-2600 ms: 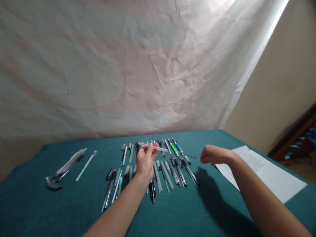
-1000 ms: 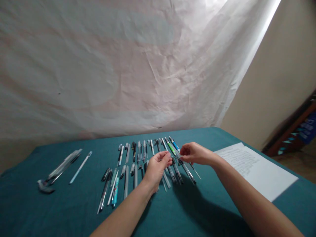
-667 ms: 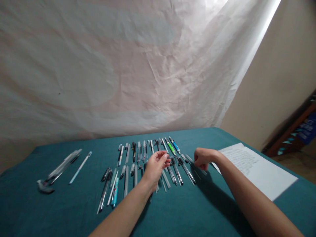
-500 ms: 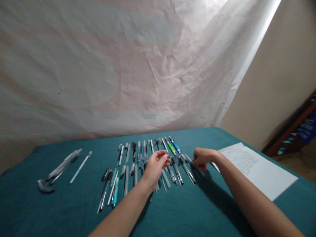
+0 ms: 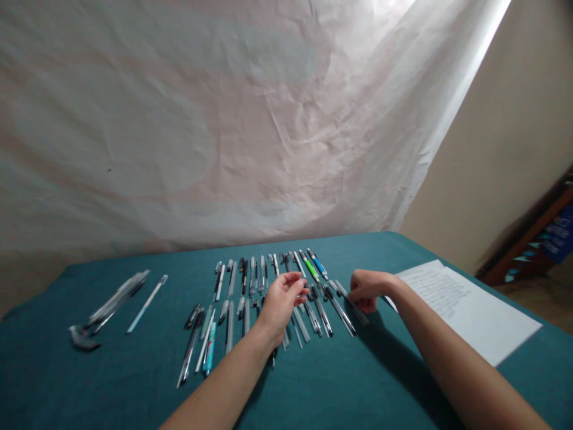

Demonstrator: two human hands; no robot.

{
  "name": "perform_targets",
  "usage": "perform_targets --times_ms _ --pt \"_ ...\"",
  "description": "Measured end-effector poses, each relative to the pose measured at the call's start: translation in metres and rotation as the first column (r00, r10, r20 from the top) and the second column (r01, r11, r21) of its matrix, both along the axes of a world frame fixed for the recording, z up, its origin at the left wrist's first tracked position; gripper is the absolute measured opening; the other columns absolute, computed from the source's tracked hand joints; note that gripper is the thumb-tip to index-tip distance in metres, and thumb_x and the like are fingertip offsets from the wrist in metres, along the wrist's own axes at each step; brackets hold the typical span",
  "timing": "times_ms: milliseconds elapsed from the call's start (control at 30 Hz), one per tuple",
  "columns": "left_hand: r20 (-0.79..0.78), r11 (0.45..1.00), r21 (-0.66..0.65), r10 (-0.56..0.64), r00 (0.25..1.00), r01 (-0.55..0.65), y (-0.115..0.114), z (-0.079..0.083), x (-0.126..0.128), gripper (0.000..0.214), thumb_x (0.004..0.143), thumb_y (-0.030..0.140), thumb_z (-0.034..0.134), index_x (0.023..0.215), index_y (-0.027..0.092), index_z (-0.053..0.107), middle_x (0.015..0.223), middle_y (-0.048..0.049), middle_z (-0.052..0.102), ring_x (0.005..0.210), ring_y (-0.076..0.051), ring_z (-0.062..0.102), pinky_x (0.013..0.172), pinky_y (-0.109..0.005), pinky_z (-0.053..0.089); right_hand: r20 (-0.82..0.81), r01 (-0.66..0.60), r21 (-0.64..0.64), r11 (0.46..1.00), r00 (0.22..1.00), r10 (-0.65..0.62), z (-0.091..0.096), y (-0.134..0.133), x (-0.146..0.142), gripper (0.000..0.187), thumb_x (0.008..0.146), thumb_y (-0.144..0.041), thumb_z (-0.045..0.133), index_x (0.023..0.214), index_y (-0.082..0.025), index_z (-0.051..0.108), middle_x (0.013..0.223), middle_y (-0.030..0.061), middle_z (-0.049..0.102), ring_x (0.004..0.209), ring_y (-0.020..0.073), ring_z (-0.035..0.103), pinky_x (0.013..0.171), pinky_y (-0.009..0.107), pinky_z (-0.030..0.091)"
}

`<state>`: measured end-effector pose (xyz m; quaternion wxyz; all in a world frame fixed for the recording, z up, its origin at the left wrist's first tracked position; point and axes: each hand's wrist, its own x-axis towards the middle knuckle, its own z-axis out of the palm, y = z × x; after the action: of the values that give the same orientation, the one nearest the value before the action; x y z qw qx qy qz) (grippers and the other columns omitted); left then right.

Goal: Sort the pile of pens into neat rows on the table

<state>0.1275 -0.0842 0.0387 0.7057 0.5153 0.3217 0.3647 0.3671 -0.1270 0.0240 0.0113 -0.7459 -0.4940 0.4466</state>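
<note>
My right hand (image 5: 366, 289) is at the right end of the lower row, its fingers curled closed on a clear pen (image 5: 358, 310) that lies slanted on the cloth. Over the middle of the rows hovers my left hand (image 5: 283, 301), thumb and fingertips brought together; whatever is between them is too small to make out. Just right of it lie clear pens with dark parts, one of them a black-tipped pen (image 5: 340, 312). Behind, in the upper row, are a green pen (image 5: 310, 266) and a blue pen (image 5: 317, 264). My left forearm hides part of the lower row.
A teal cloth (image 5: 134, 382) covers the table. To the left are a bundle of clear pens in plastic (image 5: 117, 298) and a single pale blue pen (image 5: 147, 304). Written paper sheets (image 5: 474, 307) lie at the right. A turquoise pen (image 5: 209, 349) is front left. A pale sheet (image 5: 179, 119) hangs behind.
The lower end of the clear pen under my right hand has swung slightly left, toward the neighbouring pens. My right fingers have shifted a little with it. My left hand stays nearly still.
</note>
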Motion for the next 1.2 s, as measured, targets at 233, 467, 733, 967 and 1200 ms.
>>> perform_targets --times_ms 233,467,733,967,1200 --pt "0.002 1.0 -0.005 0.005 1.0 -0.005 0.003 0.0 -0.002 0.03 0.068 0.027 0.059 0.094 0.015 0.051 0.091 -0.0082 0.057 0.071 -0.01 0.056 0.061 -0.022 0.044 0.038 0.027 0.046 0.999 0.999 -0.028 0.002 -0.002 0.005 0.018 0.065 -0.025 0.051 0.056 -0.01 0.054 0.052 0.0055 0.061 0.047 0.0136 0.058 0.045 0.021 0.048" --pt "-0.004 1.0 -0.013 0.005 1.0 -0.005 0.009 0.007 -0.008 0.029 0.069 0.026 0.058 0.094 0.014 0.051 0.092 -0.0092 0.057 0.07 -0.01 0.057 0.059 -0.021 0.044 0.089 0.028 0.147 0.989 0.995 -0.041 0.004 -0.004 0.004 0.027 0.068 -0.035 0.05 0.055 -0.012 0.052 0.056 0.0084 0.062 0.049 0.0153 0.059 0.043 0.022 0.047" --pt "-0.532 0.833 0.552 0.321 0.783 0.033 0.086 0.004 -0.071 0.03 0.079 0.033 0.043 0.102 0.015 0.051 0.096 -0.0078 0.059 0.081 -0.011 0.057 0.068 -0.022 0.044 0.143 -0.046 0.259 0.965 0.99 0.008 0.008 -0.004 -0.004 0.034 0.07 -0.044 0.048 0.059 -0.012 0.055 0.058 0.0103 0.062 0.043 0.0136 0.056 0.041 0.023 0.044" --pt "-0.593 0.645 0.753 0.751 0.289 -0.129 0.147 -0.015 -0.191 0.026 0.072 0.017 0.049 0.098 0.009 0.051 0.11 -0.0164 0.048 0.11 -0.025 0.038 0.092 -0.036 0.026 0.163 -0.087 0.364 0.927 0.986 0.028 0.006 0.001 -0.017 0.032 0.07 -0.046 0.047 0.064 -0.016 0.057 0.064 0.0103 0.063 0.048 0.0149 0.056 0.038 0.022 0.039" --pt "-0.593 0.591 0.794 0.805 0.03 -0.144 0.16 -0.035 -0.232 0.032 0.075 0.027 0.046 0.099 0.006 0.049 0.114 -0.0211 0.042 0.11 -0.03 0.036 0.089 -0.04 0.027 0.165 -0.214 0.442 0.871 0.974 0.155 0.014 0.011 -0.068 0.031 0.072 -0.044 0.044 0.064 -0.017 0.057 0.056 0.0046 0.06 0.046 0.0121 0.052 0.038 0.019 0.033"
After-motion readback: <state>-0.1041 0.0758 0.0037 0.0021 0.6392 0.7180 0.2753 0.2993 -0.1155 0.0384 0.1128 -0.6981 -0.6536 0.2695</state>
